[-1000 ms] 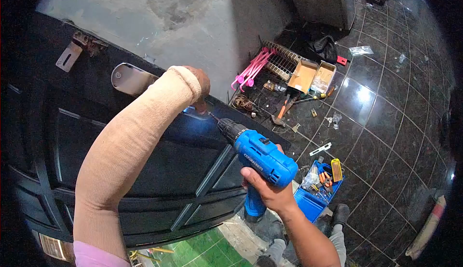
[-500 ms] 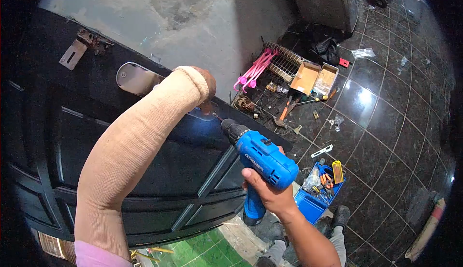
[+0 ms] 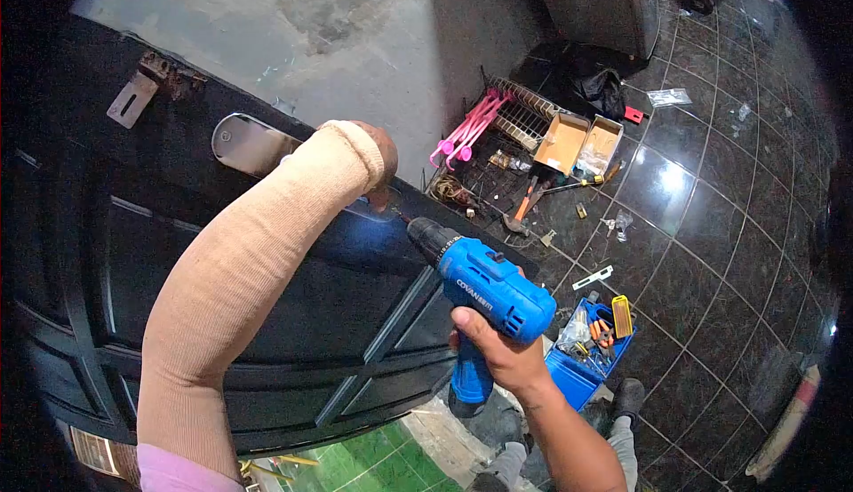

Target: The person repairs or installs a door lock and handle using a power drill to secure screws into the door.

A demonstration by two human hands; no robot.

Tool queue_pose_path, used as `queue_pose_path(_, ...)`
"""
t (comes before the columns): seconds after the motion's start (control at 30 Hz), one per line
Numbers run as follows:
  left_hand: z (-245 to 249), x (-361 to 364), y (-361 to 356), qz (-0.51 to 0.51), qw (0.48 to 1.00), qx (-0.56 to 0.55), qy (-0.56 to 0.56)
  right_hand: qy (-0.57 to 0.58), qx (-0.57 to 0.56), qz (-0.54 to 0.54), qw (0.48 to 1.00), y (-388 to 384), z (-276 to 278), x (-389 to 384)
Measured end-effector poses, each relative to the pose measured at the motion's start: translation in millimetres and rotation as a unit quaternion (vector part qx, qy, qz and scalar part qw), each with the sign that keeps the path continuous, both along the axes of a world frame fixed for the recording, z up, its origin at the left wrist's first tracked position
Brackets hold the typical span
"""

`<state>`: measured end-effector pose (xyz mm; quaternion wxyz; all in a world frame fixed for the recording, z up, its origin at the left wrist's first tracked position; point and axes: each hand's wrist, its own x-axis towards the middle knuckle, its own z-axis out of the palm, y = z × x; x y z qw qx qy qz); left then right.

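My right hand (image 3: 502, 350) is wrapped around the grip of a blue cordless drill (image 3: 493, 288). The drill's bit points up and left at the near end of a shiny metal door handle plate (image 3: 253, 144) on a dark panelled door (image 3: 267, 314). Whether the bit touches a screw there is too small to tell. My left hand (image 3: 382, 156), below a tan sleeve, bends over the plate with its fingers curled down close to the bit. The forearm hides the plate's middle and most of those fingers. Bluish light falls on the door beside the bit.
A rusty latch (image 3: 138, 96) sits farther along the door edge. On the dark tiles lie a hammer (image 3: 524, 208), open cardboard boxes (image 3: 562, 143), a wire rack (image 3: 520, 119) with pink rods, and a blue toolbox (image 3: 573, 381) near my feet.
The drill has shifted slightly right and its body has tipped a little, with the bit a touch farther from my left fingers. My left hand stays in place.
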<state>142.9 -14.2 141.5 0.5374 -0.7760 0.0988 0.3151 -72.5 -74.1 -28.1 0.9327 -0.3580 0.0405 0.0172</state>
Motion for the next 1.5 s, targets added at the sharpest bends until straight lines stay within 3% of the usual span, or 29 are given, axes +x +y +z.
queue_pose_path(0.27, -2.3, 3.4, 3.5, 0.006, 1.0, -0.012, -0.004, 0.01, 0.017, 0.023, 1.0, -1.2, -3.2, -0.3)
queue_pose_path(0.47, -4.9, 6.6, 4.5, 0.004, 1.0, 0.002, 0.007, 0.053, 0.1, 0.045, 0.993, -2.4, -8.7, -2.5)
queue_pose_path(0.57, -5.5, 4.8, 4.1, 0.001, 1.0, -0.003, -0.007, 0.052, 0.087, 0.046, 0.994, -1.6, -11.5, -3.9)
queue_pose_path(0.67, -3.8, 4.6, 6.5, -0.012, 1.0, -0.013, 0.006, 0.068, 0.157, 0.061, 0.983, -2.1, -15.6, -2.8)
queue_pose_path(1.17, -6.2, 6.2, 4.0, 0.011, 1.0, 0.016, -0.008, 0.094, 0.119, 0.025, 0.988, -4.2, -13.5, -7.7)
queue_pose_path(1.27, -5.6, 7.4, 5.6, -0.01, 1.0, 0.014, 0.007, 0.011, 0.002, -0.032, 0.999, -0.6, -15.2, -6.6)
queue_pose_path(1.37, -4.9, 5.3, 4.7, -0.007, 1.0, 0.005, -0.001, -0.085, -0.237, -0.108, 0.962, -3.3, -16.7, -4.5)
queue_pose_path(1.5, -4.5, 4.2, 0.3, -0.006, 1.0, 0.012, -0.008, -0.083, -0.273, -0.105, 0.953, -6.2, -11.7, -7.0)
